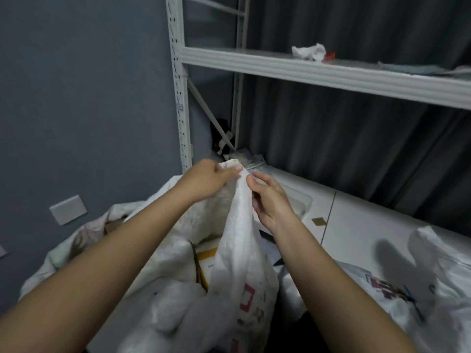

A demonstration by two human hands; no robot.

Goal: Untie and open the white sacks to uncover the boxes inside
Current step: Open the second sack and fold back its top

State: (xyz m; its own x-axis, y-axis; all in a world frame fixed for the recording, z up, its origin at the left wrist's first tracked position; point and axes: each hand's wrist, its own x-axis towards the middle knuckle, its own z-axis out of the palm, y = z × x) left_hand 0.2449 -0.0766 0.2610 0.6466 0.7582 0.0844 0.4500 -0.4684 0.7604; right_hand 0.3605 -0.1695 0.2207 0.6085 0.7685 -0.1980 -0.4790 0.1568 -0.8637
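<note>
A white woven sack [239, 240] with red printed marks stands in front of me, its neck pulled up into a twisted bunch. My left hand [204, 179] grips the top of that neck from the left. My right hand [270, 200] pinches the same neck just below and to the right. A cardboard box [206, 261] with a yellow and white face shows in the gap between this sack and a second white sack [163, 250] on the left. A third white sack [418, 289] with printing lies at the right.
A white metal shelf rack [305, 70] stands behind, its upright post [182, 110] just beyond my hands. Crumpled white material [308, 52] lies on the shelf. A grey wall with a socket plate [67, 210] is at left. The white floor [356, 225] shows at right, dark curtains behind.
</note>
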